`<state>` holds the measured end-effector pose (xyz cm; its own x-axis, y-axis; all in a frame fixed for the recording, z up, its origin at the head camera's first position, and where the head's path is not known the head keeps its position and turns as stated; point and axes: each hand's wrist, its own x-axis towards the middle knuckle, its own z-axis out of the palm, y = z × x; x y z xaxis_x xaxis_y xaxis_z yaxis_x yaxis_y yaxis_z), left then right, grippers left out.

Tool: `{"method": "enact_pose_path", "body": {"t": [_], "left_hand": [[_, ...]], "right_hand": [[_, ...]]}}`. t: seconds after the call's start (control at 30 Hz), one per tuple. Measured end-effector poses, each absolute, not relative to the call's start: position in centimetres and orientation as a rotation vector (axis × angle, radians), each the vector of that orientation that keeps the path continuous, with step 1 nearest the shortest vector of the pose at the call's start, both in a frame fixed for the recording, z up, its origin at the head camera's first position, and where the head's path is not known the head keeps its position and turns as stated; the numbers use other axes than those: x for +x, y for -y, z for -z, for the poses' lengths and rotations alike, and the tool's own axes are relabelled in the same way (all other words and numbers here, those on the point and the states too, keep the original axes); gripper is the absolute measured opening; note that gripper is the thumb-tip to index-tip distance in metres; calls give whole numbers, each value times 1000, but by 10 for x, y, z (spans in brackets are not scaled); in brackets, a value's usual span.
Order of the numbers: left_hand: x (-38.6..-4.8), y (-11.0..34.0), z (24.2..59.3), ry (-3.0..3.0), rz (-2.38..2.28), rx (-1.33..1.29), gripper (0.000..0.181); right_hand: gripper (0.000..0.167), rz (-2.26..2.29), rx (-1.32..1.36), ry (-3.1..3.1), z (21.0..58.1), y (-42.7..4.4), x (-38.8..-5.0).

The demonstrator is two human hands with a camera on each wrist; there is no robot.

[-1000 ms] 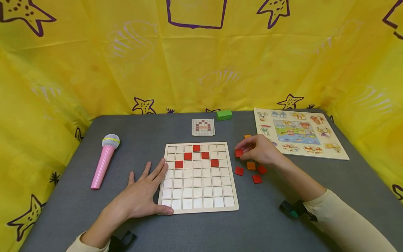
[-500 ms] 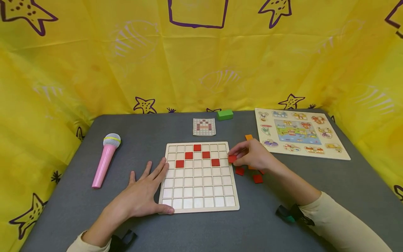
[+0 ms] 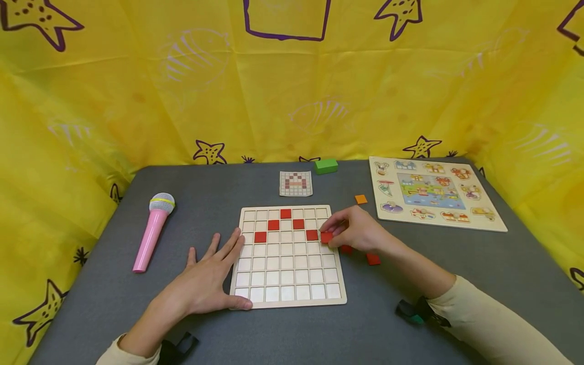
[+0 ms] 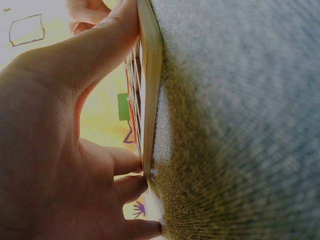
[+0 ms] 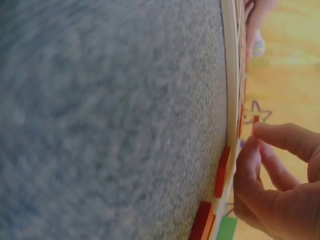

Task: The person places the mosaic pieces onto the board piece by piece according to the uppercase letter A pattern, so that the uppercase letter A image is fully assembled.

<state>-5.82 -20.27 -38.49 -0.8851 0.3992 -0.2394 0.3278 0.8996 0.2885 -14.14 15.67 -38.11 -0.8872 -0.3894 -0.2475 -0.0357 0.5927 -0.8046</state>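
A pale wooden grid board (image 3: 287, 263) lies on the grey table, with several red tiles set in its upper rows. My left hand (image 3: 205, 281) is spread along the board's left side, thumb on the near-left corner and fingertips at the left edge; the left wrist view shows the thumb against the board (image 4: 151, 90). Between thumb and fingers my right hand (image 3: 358, 230) pinches a red tile (image 3: 326, 237) over the board's right edge, beside a placed red tile (image 3: 312, 235). In the right wrist view the pinched tile (image 5: 256, 120) is held on edge, above the board.
Loose red tiles (image 3: 373, 259) lie right of the board, partly under my right hand, and an orange tile (image 3: 361, 199) lies farther back. A pattern card (image 3: 295, 183) and green block (image 3: 326, 166) stand behind. A pink microphone (image 3: 150, 238) is left, a picture puzzle (image 3: 378, 200) back right.
My right hand has carried the pinched red tile leftward from the loose tiles to over the board's right column. My left hand has stayed at the board's left side.
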Motion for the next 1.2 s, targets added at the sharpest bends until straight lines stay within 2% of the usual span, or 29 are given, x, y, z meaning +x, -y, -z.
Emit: {"method": "enact_pose_path", "body": {"t": [0.33,1.2], "left_hand": [[-58,203,385,-2778,-347,552,138],[-58,202,385,-2777,-346,544,138]], "right_hand": [[30,1199,-357,-2392,380,-144,-139],[27,1058,-418,-2456,378,-125,-133]]}}
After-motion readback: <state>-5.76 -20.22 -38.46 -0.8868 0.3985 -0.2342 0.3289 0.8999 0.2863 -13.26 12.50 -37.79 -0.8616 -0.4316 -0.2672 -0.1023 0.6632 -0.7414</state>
